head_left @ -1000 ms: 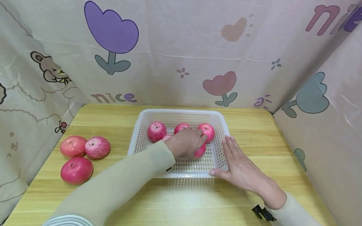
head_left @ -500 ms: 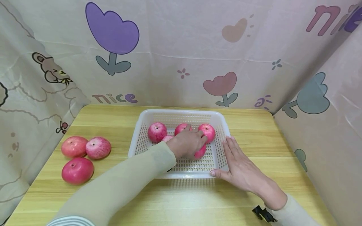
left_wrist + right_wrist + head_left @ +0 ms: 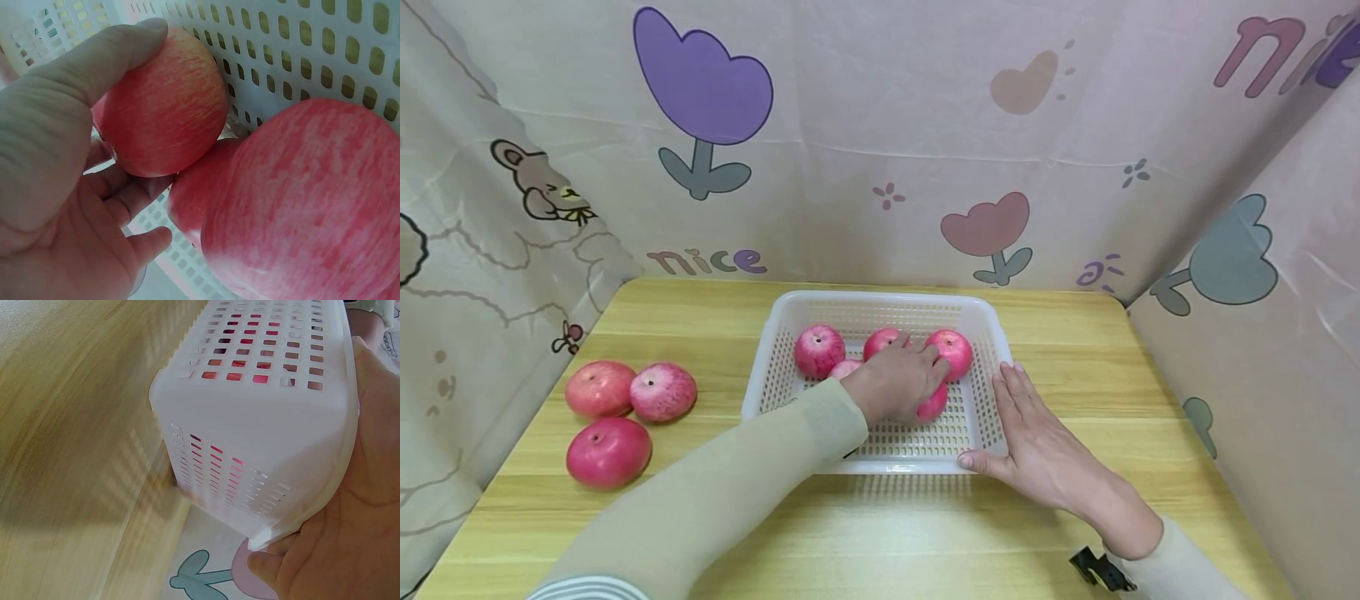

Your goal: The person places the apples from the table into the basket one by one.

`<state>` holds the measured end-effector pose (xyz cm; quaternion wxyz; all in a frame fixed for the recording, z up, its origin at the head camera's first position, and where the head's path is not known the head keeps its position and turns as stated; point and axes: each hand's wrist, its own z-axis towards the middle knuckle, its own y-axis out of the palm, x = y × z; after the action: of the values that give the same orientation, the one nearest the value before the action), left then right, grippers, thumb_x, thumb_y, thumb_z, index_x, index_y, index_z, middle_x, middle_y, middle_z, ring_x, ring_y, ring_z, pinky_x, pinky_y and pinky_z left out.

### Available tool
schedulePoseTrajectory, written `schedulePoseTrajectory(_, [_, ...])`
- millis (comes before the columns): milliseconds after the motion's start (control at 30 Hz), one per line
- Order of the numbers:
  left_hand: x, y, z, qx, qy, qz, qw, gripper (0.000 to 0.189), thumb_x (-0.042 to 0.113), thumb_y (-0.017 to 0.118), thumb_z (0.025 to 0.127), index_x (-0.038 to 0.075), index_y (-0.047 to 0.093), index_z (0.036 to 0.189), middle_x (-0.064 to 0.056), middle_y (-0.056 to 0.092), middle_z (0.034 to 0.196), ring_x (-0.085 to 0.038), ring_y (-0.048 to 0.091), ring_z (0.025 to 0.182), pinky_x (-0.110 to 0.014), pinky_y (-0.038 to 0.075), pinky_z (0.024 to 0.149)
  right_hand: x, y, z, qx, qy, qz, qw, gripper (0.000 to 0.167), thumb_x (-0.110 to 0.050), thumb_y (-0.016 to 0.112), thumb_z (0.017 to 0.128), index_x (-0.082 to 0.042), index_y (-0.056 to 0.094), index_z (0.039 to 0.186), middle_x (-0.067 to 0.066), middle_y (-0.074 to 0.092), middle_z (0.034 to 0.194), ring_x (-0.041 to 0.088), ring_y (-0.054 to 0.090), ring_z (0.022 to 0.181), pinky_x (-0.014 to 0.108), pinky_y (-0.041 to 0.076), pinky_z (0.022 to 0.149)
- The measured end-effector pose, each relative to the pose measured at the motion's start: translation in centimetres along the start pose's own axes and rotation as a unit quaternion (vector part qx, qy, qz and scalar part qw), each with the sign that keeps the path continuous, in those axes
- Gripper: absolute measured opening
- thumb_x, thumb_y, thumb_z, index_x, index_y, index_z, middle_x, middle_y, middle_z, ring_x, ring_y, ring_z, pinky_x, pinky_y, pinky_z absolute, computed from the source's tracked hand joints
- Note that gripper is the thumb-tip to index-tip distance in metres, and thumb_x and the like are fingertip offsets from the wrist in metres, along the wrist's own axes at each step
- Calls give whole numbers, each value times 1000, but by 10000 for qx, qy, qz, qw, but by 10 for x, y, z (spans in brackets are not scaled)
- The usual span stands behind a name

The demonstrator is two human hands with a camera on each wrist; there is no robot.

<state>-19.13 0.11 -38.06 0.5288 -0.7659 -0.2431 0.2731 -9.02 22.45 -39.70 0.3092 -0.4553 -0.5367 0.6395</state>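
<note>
A white plastic basket (image 3: 887, 297) with slotted walls stands on the wooden table, several red apples inside it. My left hand (image 3: 895, 382) reaches down into it and grips an apple (image 3: 165, 106), thumb on top and fingers below, as the left wrist view shows. Close beside that apple are a large streaked apple (image 3: 306, 206) and another one partly behind it. Over in the basket's back left is an apple (image 3: 820, 351). My right hand (image 3: 1048, 458) rests against the basket's right front corner, fingers straight along the side and thumb at the front rim.
Three more apples sit in a cluster on the table (image 3: 790, 533) left of the basket, the nearest being a dark red apple (image 3: 608, 452). A printed cloth (image 3: 850, 167) hangs around the back and sides. A black clip (image 3: 1101, 569) is at the right sleeve.
The view has shifted very slightly. Both hands keep their places, the left on the apple inside the basket and the right at its corner.
</note>
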Motion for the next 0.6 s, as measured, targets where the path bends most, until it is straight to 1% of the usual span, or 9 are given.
schedulePoseTrajectory(67, [0, 0, -1, 16, -21, -3, 10000, 71, 53, 60, 102, 17, 40, 160, -8, 45, 164, -31, 39, 156, -55, 25, 130, 0, 0, 0, -2, 6, 5, 10000, 118, -75, 62, 93, 12, 22, 162, 32, 11, 173, 48, 12, 161, 63, 27, 126])
schedulePoseTrajectory(200, [1, 0, -2, 50, -9, -14, 10000, 73, 53, 63, 101, 18, 41, 160, -9, 48, 161, -32, 42, 153, -56, 25, 130, 0, 0, 0, 1, 14, 18, 10000, 118, -75, 62, 93, 12, 22, 162, 32, 12, 173, 49, 12, 161, 63, 26, 126])
schedulePoseTrajectory(300, [1, -1, -2, 22, 26, -66, 10000, 75, 54, 66, 99, 19, 41, 160, -9, 48, 160, -32, 43, 153, -56, 24, 130, 0, 0, -1, 7, 14, 23, 10000, 117, -75, 61, 93, 12, 22, 162, 31, 11, 173, 49, 12, 161, 63, 26, 126])
schedulePoseTrajectory(433, [-1, -2, -1, -77, 52, -179, 9998, 80, 54, 70, 96, 20, 39, 162, -8, 45, 163, -31, 41, 155, -55, 23, 131, 0, 1, -1, 19, -9, 9, 10000, 117, -75, 61, 93, 12, 23, 162, 31, 12, 173, 49, 12, 161, 63, 27, 126])
schedulePoseTrajectory(533, [-2, -2, 0, -100, 70, -198, 9997, 82, 55, 71, 95, 20, 39, 162, -8, 46, 164, -31, 41, 155, -54, 23, 131, 0, 0, -1, 29, -24, 1, 10000, 117, -74, 62, 93, 12, 23, 162, 32, 12, 173, 49, 12, 161, 63, 27, 126])
schedulePoseTrajectory(600, [-2, -3, 0, -72, 73, -167, 9998, 80, 55, 70, 95, 20, 41, 161, -8, 48, 162, -31, 42, 154, -53, 24, 131, 0, 0, -1, 34, -26, -6, 10000, 117, -74, 62, 93, 13, 23, 161, 32, 12, 172, 49, 13, 161, 63, 27, 126])
